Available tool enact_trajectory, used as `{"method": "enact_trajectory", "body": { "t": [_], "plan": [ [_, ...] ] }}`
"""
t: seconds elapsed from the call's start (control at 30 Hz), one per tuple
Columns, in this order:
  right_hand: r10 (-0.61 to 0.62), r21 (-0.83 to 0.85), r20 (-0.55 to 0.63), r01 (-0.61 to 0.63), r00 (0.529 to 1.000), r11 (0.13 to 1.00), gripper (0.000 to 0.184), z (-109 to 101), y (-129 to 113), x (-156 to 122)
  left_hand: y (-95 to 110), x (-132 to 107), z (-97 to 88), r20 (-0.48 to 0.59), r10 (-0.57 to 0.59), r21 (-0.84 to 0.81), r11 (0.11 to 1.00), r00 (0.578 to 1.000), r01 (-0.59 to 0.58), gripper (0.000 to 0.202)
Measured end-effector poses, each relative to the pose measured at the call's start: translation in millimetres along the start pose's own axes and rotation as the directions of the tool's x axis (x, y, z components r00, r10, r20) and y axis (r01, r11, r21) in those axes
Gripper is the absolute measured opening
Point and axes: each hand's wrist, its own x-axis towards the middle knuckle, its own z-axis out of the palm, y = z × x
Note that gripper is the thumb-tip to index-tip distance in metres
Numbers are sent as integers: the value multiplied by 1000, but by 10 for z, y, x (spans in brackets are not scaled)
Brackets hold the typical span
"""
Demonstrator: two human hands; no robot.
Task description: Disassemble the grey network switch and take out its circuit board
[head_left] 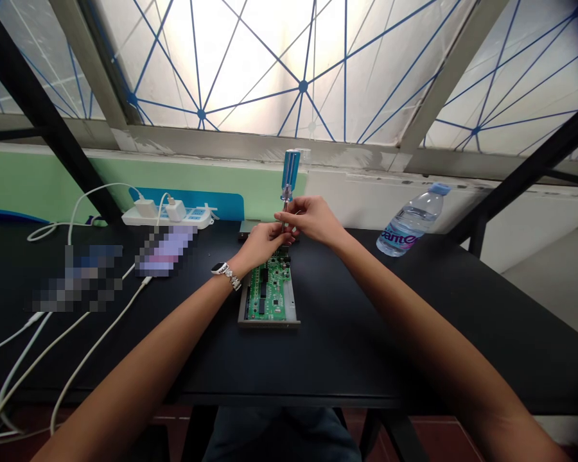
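A green circuit board (pixel 268 292) lies in a grey metal tray (pixel 268 323) in the middle of the black table. A screwdriver with a clear blue handle (pixel 290 172) stands upright over the board's far end. My right hand (pixel 313 218) is closed on the screwdriver's metal shaft just below the handle. My left hand (pixel 262 242), with a watch on its wrist, pinches the shaft lower down, close to the board. The screwdriver's tip is hidden behind my fingers.
A plastic water bottle (pixel 411 221) lies on its side at the right rear. A white power strip (pixel 166 215) with chargers sits at the back left, and white cables (pixel 77 359) trail across the table's left side. Two blurred objects (pixel 166 250) lie left of the board.
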Motion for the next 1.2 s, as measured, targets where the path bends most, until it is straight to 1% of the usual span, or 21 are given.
{"method": "enact_trajectory", "body": {
  "t": [0.07,0.17,0.27,0.43,0.57,0.67,0.77,0.83,0.93,1.0,1.07,1.2],
  "plan": [
    [1,23,-12,-1,1000,1000,24,-14,7,3,-2,-14,-24,1,-17,-1,1000,1000,17,23],
    [-12,29,-8,12,1000,1000,21,-31,-15,-2,-19,-36,-70,1,-27,-21,999,1000,27,21],
    [-30,3,17,30,999,1000,17,-42,-38,-7,-20,-56,-114,-6,-12,-30,999,1000,12,21],
    [-32,2,64,32,997,999,10,-62,-45,-3,2,-73,-162,-18,1,17,1000,1000,0,18],
    [-9,43,109,4,994,999,7,-46,-70,-7,-44,-55,-141,-41,28,83,996,999,-24,21],
    [27,106,121,-40,992,994,11,6,-105,-23,-96,-23,-90,-20,60,82,995,998,-58,26],
    [8,166,150,-33,989,986,7,63,-113,-44,-113,4,-33,-14,42,76,996,999,-41,25],
    [-15,139,125,-3,992,990,8,79,-93,-51,-100,10,-8,-10,13,70,998,1000,-12,26],
    [-35,39,21,35,999,999,18,57,-46,-44,-59,-1,-8,0,-17,42,999,1000,17,26],
    [-33,23,-15,34,999,999,24,21,-21,-29,-32,-19,-35,2,-33,40,999,999,33,25],
    [-22,34,-20,22,1000,999,24,-17,-9,-13,-14,-41,-75,4,-39,35,999,999,39,25],
    [-38,32,14,38,999,999,14,-55,-15,4,-2,-74,-155,-7,-28,45,999,1000,28,25]
  ]
}}
